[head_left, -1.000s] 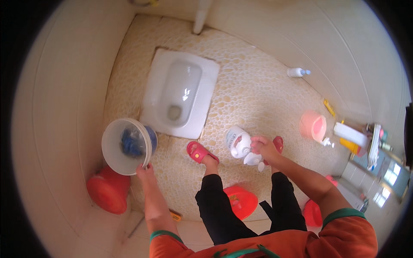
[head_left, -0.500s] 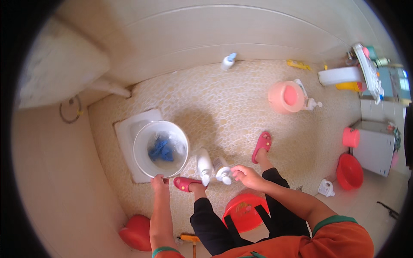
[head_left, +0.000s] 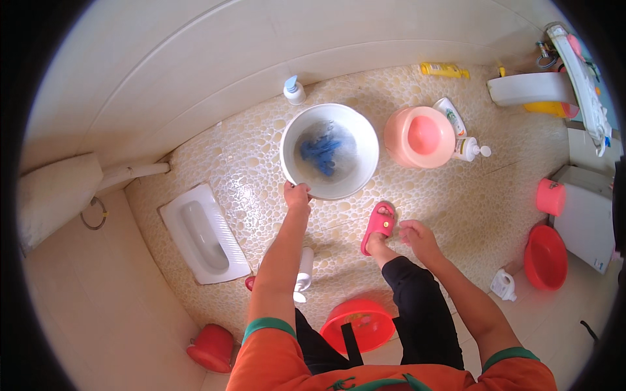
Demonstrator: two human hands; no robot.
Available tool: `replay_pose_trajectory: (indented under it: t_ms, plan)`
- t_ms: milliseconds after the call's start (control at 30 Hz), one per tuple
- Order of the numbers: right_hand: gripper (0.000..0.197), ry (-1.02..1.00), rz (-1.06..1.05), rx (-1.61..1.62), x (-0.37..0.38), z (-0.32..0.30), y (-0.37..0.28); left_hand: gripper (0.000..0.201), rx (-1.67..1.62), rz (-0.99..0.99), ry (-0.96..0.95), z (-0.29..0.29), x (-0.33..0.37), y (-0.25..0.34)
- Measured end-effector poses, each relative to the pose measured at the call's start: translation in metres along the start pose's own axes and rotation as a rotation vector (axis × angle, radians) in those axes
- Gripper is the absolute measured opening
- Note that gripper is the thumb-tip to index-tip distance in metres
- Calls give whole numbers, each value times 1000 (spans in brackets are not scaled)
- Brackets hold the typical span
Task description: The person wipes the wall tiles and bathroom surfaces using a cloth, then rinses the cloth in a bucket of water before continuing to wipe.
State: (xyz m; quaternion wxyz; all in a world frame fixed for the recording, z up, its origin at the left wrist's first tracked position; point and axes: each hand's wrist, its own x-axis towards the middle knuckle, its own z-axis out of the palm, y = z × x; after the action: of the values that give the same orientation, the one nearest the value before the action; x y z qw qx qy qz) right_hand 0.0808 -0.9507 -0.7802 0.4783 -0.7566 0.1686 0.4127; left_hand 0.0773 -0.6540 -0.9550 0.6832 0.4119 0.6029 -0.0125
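My left hand (head_left: 298, 195) is closed on the near rim of a white bucket (head_left: 366, 151). Inside it, blue cloth (head_left: 322, 154) lies in cloudy water. My right hand (head_left: 420, 241) is held above the floor to the right of my pink slipper (head_left: 379, 228). Its fingers are loosely bent and apart, with nothing visible between them. Under my left forearm, a white bottle (head_left: 304, 268) is partly hidden.
To the left is a squat toilet (head_left: 225, 225). A pink potty-shaped seat (head_left: 398, 133) stands right of the bucket, beside white bottles. By the wall is a pump bottle (head_left: 295, 91). Red basins (head_left: 357, 326) lie near my legs and at the right.
The white bucket has moved from the squat toilet, right and farther away, to beside the pink seat, my left hand still on its rim. My right hand has shifted right, away from the bottles.
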Motion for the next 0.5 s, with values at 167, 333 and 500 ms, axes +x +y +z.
replay_pose_trajectory:
  t_ms: [167,333,500]
  plan:
    - [25,-70,-4,108,28,-29,-11,51,91,-32,-114,42,7,-13]
    - [28,-86,-1,174,46,-57,2,61,727,604,211,87,-28,-15]
    - [27,-65,66,209,53,-68,-9,69,1222,1046,-449,121,-36,-15]
